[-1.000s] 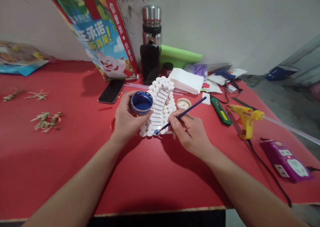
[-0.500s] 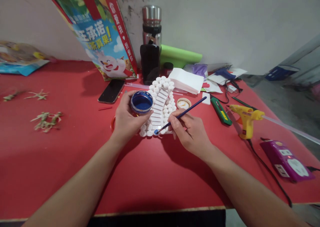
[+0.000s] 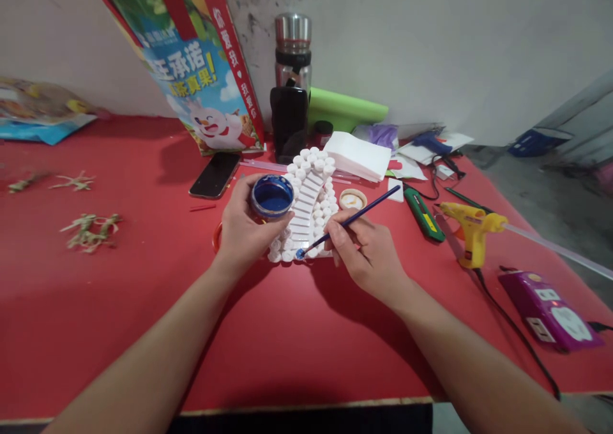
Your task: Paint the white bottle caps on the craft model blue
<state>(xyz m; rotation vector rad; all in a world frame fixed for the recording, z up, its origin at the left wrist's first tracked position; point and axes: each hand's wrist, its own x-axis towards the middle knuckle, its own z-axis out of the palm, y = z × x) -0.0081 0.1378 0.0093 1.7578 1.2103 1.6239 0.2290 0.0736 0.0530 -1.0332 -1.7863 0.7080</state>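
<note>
My left hand is wrapped round a small jar of blue paint, its open mouth tipped toward me. Between the fingers of my right hand is a thin dark blue paintbrush. Its bristles are at the front edge of a white model made of stair-like strips bordered by round white pieces. Blue colour shows on one round piece at the brush tip. Part of the model's left side is hidden behind the jar and my left hand. A round lid lies just behind my right hand.
On the right are a green utility knife, a yellow glue gun and a purple power strip. At the back stand a steel flask and a printed bag. A phone and straw figures lie left.
Almost nothing differs. The brush tip stays at the same spot on the model, and the view has shifted very slightly.
</note>
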